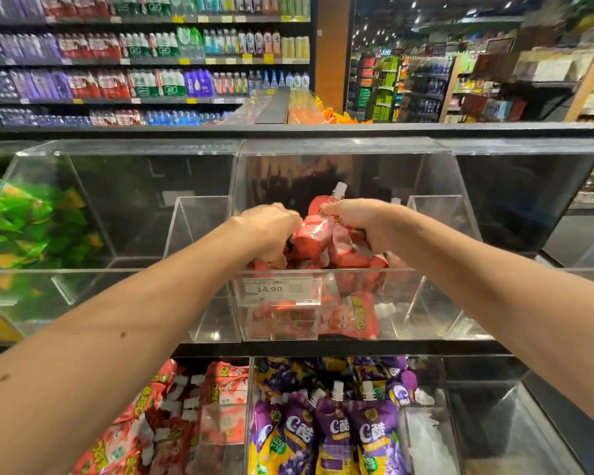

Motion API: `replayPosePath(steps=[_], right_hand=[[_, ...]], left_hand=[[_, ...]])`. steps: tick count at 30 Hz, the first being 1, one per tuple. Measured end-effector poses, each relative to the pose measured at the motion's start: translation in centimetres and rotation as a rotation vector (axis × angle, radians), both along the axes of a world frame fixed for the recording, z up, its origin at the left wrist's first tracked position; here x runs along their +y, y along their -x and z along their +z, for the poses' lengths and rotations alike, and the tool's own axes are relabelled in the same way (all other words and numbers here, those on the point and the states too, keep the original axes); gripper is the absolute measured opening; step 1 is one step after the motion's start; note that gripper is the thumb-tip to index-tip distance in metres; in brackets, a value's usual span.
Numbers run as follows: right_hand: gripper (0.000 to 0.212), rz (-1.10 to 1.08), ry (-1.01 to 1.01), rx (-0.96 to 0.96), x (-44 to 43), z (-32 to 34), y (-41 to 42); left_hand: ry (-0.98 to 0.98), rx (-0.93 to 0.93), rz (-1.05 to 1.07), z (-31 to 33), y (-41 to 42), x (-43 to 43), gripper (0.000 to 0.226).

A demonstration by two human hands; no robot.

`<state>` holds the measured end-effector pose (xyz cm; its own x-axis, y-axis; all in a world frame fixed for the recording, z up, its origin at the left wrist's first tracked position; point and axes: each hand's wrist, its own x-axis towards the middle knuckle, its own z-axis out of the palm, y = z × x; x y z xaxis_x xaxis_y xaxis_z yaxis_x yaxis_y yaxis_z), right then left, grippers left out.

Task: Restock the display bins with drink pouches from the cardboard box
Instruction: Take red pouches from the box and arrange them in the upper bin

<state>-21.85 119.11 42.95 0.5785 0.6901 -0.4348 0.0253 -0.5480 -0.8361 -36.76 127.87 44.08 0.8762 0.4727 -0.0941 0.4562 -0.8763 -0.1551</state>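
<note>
Both arms reach forward into the middle clear bin (426, 303) on the upper shelf (323, 347). The left hand (271, 231) is turned palm down, its fingers curled over and around the left side of a bunch of red pouches (314, 236); the fingertips are hidden behind the back of the hand. The right hand (355, 222) is clenched around the right side of the same bunch, and a white spout (339, 190) sticks up just beyond its knuckles. The bunch sits between the two hands, above the bin's front edge and touching the heap of like pouches below it.

More pouches lie on the bin's floor, among them one with yellow lettering (355, 317) pressed against the near wall. A price tag (278, 289) reading 14.90 is fixed to the front of the bin, left of centre.

The bin to the left holds green packets (24, 221). On the shelf below, the near left bin is filled with red and white pouches (220, 399), and the bin to its right holds purple pouches (340, 430) standing with spouts up. Far behind, wall racks (134, 80) carry rows of bottles.
</note>
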Motion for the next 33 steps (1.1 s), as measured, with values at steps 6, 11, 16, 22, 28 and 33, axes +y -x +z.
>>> replayPosePath(steps=[6, 11, 16, 22, 28, 33], right_hand=[[0.041, -0.026, -0.09, 0.088, 0.0, 0.0, 0.6], [0.043, -0.061, -0.187, 0.187, 0.1, 0.7, 1.6], [0.051, -0.098, -0.179, 0.085, -0.3, 1.2, 2.0], [0.047, -0.126, -0.193, -0.222, -1.5, 1.9, 1.7], [0.043, -0.048, -0.262, -0.095, -3.4, 4.3, 1.8], [0.036, 0.069, -0.266, 0.167, -4.5, 5.2, 1.6]], left_hand=[[-0.071, -0.039, 0.033, 1.3, 0.6, -0.7, 0.078], [0.297, -0.072, 0.093, 1.7, 0.3, 0.1, 0.133], [-0.001, -0.201, 0.061, -0.9, 0.2, -1.1, 0.102], [0.025, -0.255, 0.008, -1.1, 0.6, -1.1, 0.079], [0.388, -0.625, -0.15, 0.3, 0.6, -2.9, 0.086], [0.465, -0.799, -0.209, 0.8, 1.1, -3.6, 0.068]])
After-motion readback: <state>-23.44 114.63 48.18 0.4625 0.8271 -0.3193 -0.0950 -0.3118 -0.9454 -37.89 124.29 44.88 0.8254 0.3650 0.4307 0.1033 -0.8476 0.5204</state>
